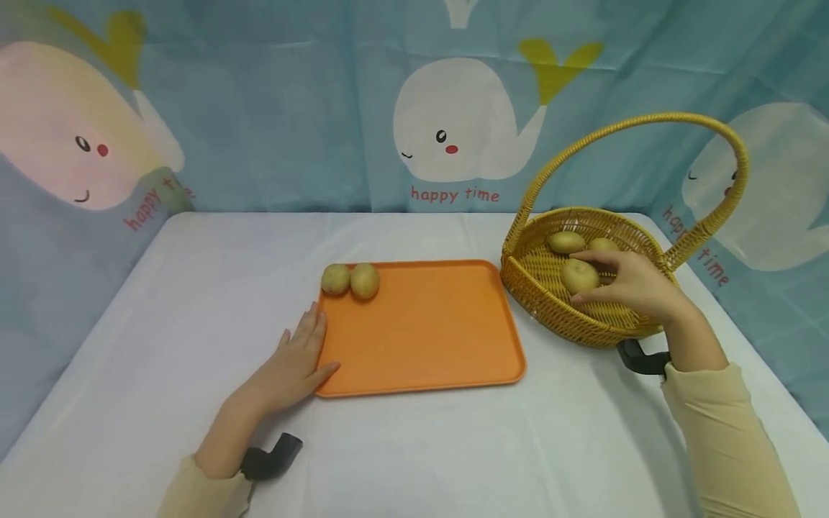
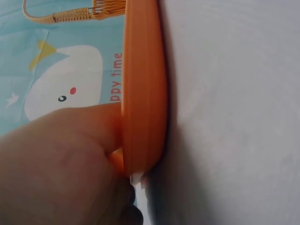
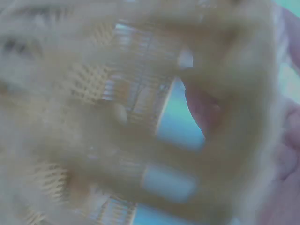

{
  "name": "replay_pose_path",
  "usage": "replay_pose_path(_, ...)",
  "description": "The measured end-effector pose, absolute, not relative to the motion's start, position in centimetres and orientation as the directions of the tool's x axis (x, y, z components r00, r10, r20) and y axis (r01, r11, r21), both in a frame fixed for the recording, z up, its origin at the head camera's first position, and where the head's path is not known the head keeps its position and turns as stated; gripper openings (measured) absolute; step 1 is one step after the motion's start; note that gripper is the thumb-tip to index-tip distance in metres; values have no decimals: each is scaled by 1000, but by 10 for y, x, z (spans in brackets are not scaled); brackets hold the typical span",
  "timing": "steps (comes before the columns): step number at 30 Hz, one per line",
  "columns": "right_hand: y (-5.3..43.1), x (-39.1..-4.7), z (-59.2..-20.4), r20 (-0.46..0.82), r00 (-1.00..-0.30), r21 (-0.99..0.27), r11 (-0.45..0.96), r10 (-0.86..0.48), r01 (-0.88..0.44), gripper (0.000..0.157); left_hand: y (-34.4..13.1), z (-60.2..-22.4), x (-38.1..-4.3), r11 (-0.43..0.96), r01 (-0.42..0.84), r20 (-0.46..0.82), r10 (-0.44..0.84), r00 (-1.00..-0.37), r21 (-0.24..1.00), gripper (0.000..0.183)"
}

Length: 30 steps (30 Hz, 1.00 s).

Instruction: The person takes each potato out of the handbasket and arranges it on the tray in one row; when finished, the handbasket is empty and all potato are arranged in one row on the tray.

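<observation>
My left hand [image 1: 288, 370] rests along the left edge of an orange tray [image 1: 421, 331], fingers straight and thumb over the rim. In the left wrist view the thumb lies against the tray's side wall [image 2: 143, 93]. Two potatoes, one [image 1: 335, 279] beside another [image 1: 365, 281], sit at the tray's back left corner. Inside a yellow wicker basket [image 1: 570, 327], my right hand [image 1: 631, 284] holds a potato [image 1: 579, 276] between thumb and fingers. Behind it lie another potato [image 1: 566, 242] and a partly hidden potato [image 1: 604, 244]. Blurred basket weave fills much of the right wrist view.
The basket's tall arched handle [image 1: 673, 117] rises above the right hand. A white cloth [image 1: 414, 453] covers the table. Blue curtains [image 1: 291, 108] printed with whales hang behind and at both sides. A black wrist mount [image 1: 272, 458] sits at the left wrist, another mount [image 1: 641, 357] at the right.
</observation>
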State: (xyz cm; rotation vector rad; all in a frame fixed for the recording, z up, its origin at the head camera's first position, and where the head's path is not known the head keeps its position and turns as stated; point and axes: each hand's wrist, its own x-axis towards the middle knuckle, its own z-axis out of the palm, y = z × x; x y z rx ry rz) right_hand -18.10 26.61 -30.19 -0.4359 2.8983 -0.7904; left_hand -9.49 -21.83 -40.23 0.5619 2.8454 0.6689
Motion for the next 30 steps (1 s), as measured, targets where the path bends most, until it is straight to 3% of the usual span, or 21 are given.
replay_pose_path(9, 232, -177, -297, 110, -933, -532, 772, -343, -346, 70, -209, -401, -95, 879, 368, -15, 391, -920, 304, 73)
replay_pose_path(22, 181, -185, -307, 110, -903, -693, 619, -416, -370, 68, -204, -402, -94, 854, 385, -49, 427, -903, 350, 69)
replay_pose_path(30, 143, -195, -322, 89, -875, -791, 500, -477, -353, 65, -200, -402, -91, 904, 331, -35, 353, -935, 272, 78)
